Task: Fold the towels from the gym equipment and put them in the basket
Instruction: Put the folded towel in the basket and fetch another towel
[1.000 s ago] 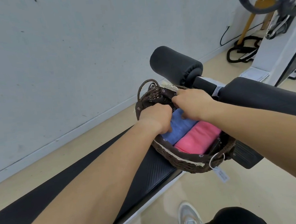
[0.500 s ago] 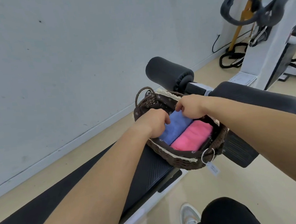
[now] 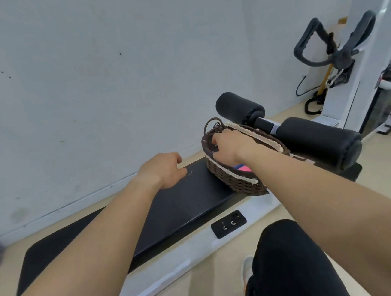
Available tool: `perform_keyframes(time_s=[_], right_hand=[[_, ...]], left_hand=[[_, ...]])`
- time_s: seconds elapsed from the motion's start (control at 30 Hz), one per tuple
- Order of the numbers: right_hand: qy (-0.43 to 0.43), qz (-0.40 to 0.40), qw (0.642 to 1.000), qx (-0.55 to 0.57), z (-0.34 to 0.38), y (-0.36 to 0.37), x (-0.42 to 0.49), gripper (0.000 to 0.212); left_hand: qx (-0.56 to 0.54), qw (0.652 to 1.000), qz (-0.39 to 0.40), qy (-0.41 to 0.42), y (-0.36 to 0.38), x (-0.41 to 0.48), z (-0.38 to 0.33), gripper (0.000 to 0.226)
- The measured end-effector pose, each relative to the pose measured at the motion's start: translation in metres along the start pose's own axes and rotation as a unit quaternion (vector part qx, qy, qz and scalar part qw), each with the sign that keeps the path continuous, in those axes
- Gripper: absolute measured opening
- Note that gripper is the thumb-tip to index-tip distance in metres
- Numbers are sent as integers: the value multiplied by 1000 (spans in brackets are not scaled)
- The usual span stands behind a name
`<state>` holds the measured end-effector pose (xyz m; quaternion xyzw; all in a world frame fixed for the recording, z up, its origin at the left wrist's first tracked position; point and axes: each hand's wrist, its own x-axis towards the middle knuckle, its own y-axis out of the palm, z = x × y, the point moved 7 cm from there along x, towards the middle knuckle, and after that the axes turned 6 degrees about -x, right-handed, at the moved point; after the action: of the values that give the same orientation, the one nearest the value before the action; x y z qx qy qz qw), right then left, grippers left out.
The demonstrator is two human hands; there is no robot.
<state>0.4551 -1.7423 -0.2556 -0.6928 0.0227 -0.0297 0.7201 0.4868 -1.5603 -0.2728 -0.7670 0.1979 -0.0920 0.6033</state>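
A dark brown woven basket (image 3: pixel 235 179) with a cream trim stands on the far end of the black bench pad (image 3: pixel 172 213). Only a sliver of the pink towel (image 3: pixel 245 168) and of the blue towel (image 3: pixel 236 167) shows inside it, under my right wrist. My right hand (image 3: pixel 225 147) reaches into the basket's far left end, knuckles up, fingertips hidden below the rim. My left hand (image 3: pixel 165 169) hovers over the pad just left of the basket, fingers loosely curled and holding nothing.
Two black foam rollers (image 3: pixel 317 142) rise right behind the basket. A white machine with grey handles (image 3: pixel 338 50) stands at the far right, with black cords (image 3: pixel 313 105) on the floor. The wall runs close behind the bench. My leg (image 3: pixel 291 265) is at the bottom.
My left hand has come out of the basket and moved left over the pad. My right hand stays inside the basket. The view has pulled back, so the towels are mostly hidden.
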Motion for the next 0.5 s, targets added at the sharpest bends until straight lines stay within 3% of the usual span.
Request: perform_keyframes(time_s=[0.27,0.5], right_hand=[[-46,35,998,-27,72,26,2,50],[-79,64,995,-19,133,78,80,60]], left_hand=[[-5,998,-4,-61,3,-44,78,54],[-18,994,-19,-102,15,9,166,55]])
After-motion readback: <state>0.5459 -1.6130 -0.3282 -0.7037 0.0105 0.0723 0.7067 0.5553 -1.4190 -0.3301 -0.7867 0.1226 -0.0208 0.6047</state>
